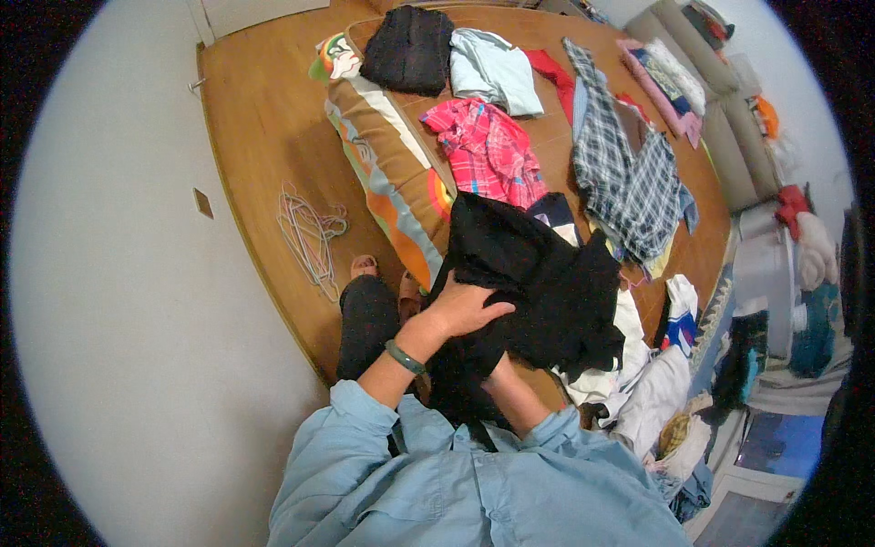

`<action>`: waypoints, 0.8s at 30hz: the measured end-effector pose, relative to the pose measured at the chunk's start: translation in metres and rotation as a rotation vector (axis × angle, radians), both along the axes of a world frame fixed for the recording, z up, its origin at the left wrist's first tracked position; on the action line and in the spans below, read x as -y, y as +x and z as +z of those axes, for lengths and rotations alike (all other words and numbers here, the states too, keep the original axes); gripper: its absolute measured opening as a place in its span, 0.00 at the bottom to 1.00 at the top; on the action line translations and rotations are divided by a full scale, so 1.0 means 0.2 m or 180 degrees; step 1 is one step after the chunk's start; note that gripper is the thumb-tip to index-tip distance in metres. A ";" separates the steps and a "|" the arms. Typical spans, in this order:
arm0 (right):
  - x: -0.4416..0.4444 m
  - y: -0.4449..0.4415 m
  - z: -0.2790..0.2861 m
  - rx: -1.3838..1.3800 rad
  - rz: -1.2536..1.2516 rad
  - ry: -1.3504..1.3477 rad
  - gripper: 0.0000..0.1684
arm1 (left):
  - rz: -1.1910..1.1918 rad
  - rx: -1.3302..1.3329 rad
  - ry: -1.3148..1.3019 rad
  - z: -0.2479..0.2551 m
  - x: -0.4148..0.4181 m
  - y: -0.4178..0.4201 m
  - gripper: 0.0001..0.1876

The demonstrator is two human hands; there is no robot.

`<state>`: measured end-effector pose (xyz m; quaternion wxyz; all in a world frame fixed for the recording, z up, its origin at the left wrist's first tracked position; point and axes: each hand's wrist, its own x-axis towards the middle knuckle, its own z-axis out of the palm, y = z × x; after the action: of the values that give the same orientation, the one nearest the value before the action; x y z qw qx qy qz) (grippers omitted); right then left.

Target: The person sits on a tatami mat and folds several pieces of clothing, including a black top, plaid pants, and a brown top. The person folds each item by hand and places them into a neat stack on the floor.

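Note:
A black garment (547,287) lies spread in front of me, over the edge of a wooden bed board and part of a pink plaid shirt (482,147). On its near left part rests my left hand (472,304), a green bangle on that wrist; the thumb is apart and the other fingers are partly hidden by the cloth. My right forearm reaches under a black fold, and the right hand itself is hidden there. Beyond the plaid shirt lie a folded black garment (409,51) and a folded pale blue garment (493,72). A black-and-white checked shirt (618,171) lies to the right.
A rolled patterned quilt or mat (383,171) runs along the board's left side. Wire hangers (307,236) lie on the wooden floor (260,137) beside my feet. White and grey clothes (656,390) are heaped at the right. Sofa cushions (735,150) stand farther off by the wall.

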<state>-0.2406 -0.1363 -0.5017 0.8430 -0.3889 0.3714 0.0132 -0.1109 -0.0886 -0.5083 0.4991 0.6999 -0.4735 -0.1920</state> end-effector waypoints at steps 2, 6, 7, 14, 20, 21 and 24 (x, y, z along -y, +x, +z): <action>0.20 -0.16 -0.07 -0.0216 0.0910 -0.0957 0.19 | 0.0307 0.0575 0.0103 0.00 0.06 -0.09 0.24; 0.41 -0.17 0.18 -0.0227 0.1398 -0.2180 0.08 | 0.0686 0.0909 0.0033 0.01 0.10 -0.09 0.20; 0.44 -0.14 0.25 0.0051 0.1149 -0.2573 0.09 | 0.0723 0.1010 0.0022 0.02 0.13 -0.08 0.19; 0.49 0.30 0.39 0.0065 0.1139 -0.5369 0.36 | 0.0626 0.0956 0.0033 0.07 0.32 -0.08 0.18; 0.67 0.44 0.24 -0.0520 0.1396 -0.5819 0.20 | 0.0830 0.1142 0.0085 0.02 0.14 -0.18 0.21; 0.70 0.46 0.20 -0.0445 0.1361 -0.5861 0.15 | 0.1165 0.1135 0.0217 -0.01 0.08 -0.19 0.21; 0.81 0.51 0.20 -0.0098 0.0863 -0.5898 0.07 | 0.1686 0.0263 0.0652 -0.19 -0.07 -0.20 0.29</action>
<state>-0.1394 -0.2974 -0.4620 0.1832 -0.9454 0.1964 -0.1847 -0.1518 -0.0738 -0.5468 0.4388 0.8532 -0.2722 -0.0730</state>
